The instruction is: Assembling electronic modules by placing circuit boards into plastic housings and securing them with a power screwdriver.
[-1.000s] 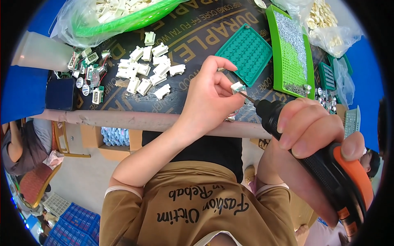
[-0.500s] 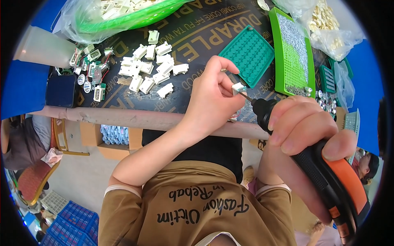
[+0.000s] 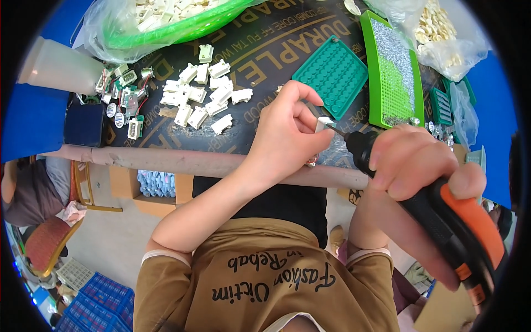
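Note:
Between the thumb and fingers of my left hand (image 3: 287, 130) is a small white plastic housing (image 3: 324, 123), mostly covered by the fingers. My right hand (image 3: 415, 160) is wrapped round a black and orange electric screwdriver (image 3: 442, 213). Its thin bit points left and its tip is at the housing; whether it touches a screw is too small to tell. Just beyond my left hand lies a teal tray with rows of round pockets (image 3: 334, 77). Several loose white housings (image 3: 198, 91) lie in a cluster to the left.
A green tray of small metal screws (image 3: 391, 72) stands at the right. Circuit boards with wires and lenses (image 3: 124, 97) lie at the left by a translucent tub (image 3: 58, 66) and a dark flat case (image 3: 84, 123). A green basket of white housings (image 3: 182, 30) sits at the back.
My right hand and the screwdriver have shifted slightly right and down. My left hand keeps its hold on the white housing, which has turned a little.

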`<state>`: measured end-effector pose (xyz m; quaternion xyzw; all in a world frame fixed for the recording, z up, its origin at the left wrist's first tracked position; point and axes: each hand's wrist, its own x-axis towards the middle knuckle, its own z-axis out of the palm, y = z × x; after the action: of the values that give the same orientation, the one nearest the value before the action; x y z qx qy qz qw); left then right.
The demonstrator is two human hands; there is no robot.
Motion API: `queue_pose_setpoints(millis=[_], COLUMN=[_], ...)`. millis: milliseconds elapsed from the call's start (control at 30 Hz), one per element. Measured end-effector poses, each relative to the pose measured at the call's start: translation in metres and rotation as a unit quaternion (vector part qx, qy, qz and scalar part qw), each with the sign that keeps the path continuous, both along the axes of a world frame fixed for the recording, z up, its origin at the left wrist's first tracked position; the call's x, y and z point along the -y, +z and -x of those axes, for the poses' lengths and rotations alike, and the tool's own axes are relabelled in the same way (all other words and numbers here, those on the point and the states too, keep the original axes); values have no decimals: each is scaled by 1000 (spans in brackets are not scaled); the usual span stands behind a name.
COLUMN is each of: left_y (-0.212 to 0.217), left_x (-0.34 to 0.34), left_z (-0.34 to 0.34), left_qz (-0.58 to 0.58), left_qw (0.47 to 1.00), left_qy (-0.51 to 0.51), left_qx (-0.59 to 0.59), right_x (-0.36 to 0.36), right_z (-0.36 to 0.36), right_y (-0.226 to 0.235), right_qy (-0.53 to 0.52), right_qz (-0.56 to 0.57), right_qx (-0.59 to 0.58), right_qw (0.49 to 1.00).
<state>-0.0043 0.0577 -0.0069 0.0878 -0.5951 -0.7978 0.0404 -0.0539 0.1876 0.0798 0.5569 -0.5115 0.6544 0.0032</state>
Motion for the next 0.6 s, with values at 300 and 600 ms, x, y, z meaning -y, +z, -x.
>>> queue_pose_setpoints(millis=[300,600], left_y=[7,11], left_x=[-2,19], left_z=[-3,-10], left_qz=[-38,64], left_qw=[998,997], left_qy=[-42,-45], left_qx=[-13,-3], right_x=[-44,-52], right_z=[40,116], right_y=[22,-9], right_qy=[-72,-309], right_qz=[171,108], right_qx=[185,157], right_qw=[965,932])
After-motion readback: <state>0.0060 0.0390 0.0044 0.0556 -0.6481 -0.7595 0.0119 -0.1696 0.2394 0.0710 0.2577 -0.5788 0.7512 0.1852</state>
